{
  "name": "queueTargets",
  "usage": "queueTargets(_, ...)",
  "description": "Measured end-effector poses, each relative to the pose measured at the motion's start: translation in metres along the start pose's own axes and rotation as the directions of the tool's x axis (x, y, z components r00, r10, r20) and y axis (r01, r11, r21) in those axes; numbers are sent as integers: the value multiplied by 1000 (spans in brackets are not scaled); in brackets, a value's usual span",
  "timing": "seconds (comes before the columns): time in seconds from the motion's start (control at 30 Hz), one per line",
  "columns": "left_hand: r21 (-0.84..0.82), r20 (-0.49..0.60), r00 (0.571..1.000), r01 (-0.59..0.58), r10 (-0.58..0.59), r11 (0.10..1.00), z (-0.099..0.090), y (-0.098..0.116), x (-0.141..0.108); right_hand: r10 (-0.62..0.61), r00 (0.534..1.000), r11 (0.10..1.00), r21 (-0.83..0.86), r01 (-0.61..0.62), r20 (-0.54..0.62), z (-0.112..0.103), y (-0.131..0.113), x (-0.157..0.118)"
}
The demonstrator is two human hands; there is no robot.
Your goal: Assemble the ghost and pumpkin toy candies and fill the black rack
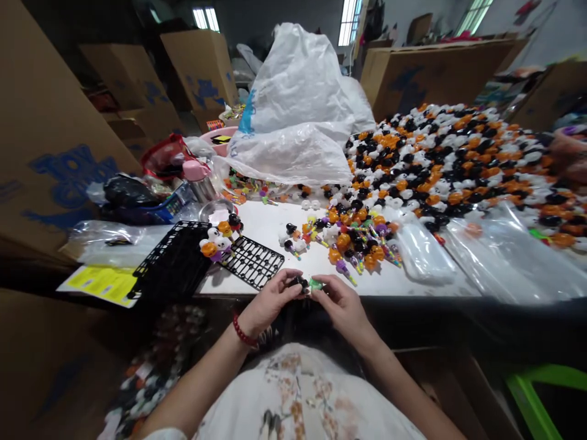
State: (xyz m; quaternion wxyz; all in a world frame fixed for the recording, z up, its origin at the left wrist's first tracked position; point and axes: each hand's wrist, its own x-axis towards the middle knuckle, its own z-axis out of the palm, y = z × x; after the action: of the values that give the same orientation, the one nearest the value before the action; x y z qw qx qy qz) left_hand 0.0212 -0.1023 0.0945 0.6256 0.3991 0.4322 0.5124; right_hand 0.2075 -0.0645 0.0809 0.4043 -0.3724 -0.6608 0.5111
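Two-handed work sits at six o'clock in my head view: the left hand point(271, 299) clamps its fingers on a black piece point(300, 282), the right hand point(343, 303) on a green piece point(315, 284). I judge it a joining step, calling next for alignment.

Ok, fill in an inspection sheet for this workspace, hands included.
Surface: white table, showing in patches between the piles.
Job's things: a small black piece and a small green piece, close together; whether they are joined is unclear.
Clutter: big pile of black, white and orange toys on the right; smaller pile of toys on colourful sticks in the middle; black racks on the left; clear bags; large white sack behind.
Hands: left hand pinches the black piece, right hand the green.
Cables: nothing seen for certain.
Surroundings: cardboard boxes and windows behind.
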Motion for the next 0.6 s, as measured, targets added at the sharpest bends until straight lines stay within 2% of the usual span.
queueTargets(0.13, 187, 30, 999, -31, 26, 982, -1, 1, 0, -29, 999, 998, -48, 30, 22, -5, -3, 1)
queueTargets(0.2, 230, 33, 999, -37, 31, 973, 0, 3, -1, -33, 999, 998, -56, 34, 20, -6, -4, 1)
queueTargets(0.43, 206, 39, 999, -42, 34, 978, 4, 3, 1, -58, 998, 995, -81, 56, -21, -4, -5, -1)
queueTargets(0.6, 171, 18, 1000, -24, 21, 985, 4, 2, 0, -112, 994, 987, -117, 113, 22, -6, -8, -1)
